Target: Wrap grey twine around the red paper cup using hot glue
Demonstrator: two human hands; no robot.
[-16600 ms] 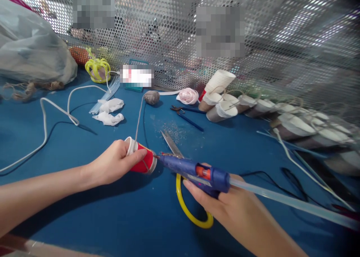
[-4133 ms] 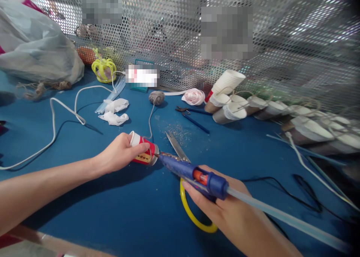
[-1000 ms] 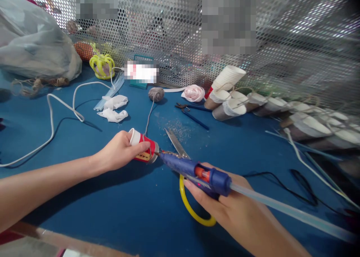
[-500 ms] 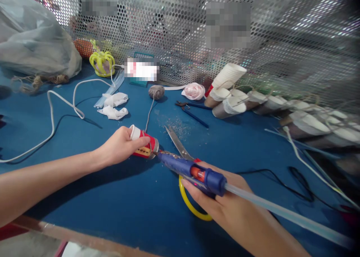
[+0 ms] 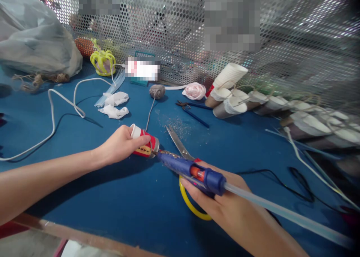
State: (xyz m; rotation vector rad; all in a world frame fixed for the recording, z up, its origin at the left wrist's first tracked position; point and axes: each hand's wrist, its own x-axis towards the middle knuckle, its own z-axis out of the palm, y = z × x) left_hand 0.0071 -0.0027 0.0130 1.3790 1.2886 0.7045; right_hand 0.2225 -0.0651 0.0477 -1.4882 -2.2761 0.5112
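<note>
My left hand (image 5: 122, 144) is closed around a red and white paper cup (image 5: 136, 131), tipped on its side with its base toward the right. Grey yarn (image 5: 149, 114) runs from the cup to a small ball (image 5: 157, 91) behind it. Wrapped in my right hand (image 5: 213, 200) is a blue glue gun (image 5: 185, 166), its nozzle at the cup's base. A long clear glue stick (image 5: 270, 204) sticks out of the gun's rear. Scissors (image 5: 177, 141) with a yellow handle lie under the gun and my right hand, partly hidden.
Blue-handled pliers (image 5: 194, 114) and a pink ribbon roll (image 5: 194, 91) lie farther back. Several covered paper cups (image 5: 230, 107) line the right side. A white cable (image 5: 51, 111) winds across the left, near white scraps (image 5: 115, 111) and a plastic bag (image 5: 39, 39). A perforated metal screen (image 5: 174, 32) stands behind.
Almost nothing differs. The glue gun's nozzle stays at the cup's base, and both hands keep their hold; the view has shifted very slightly.
</note>
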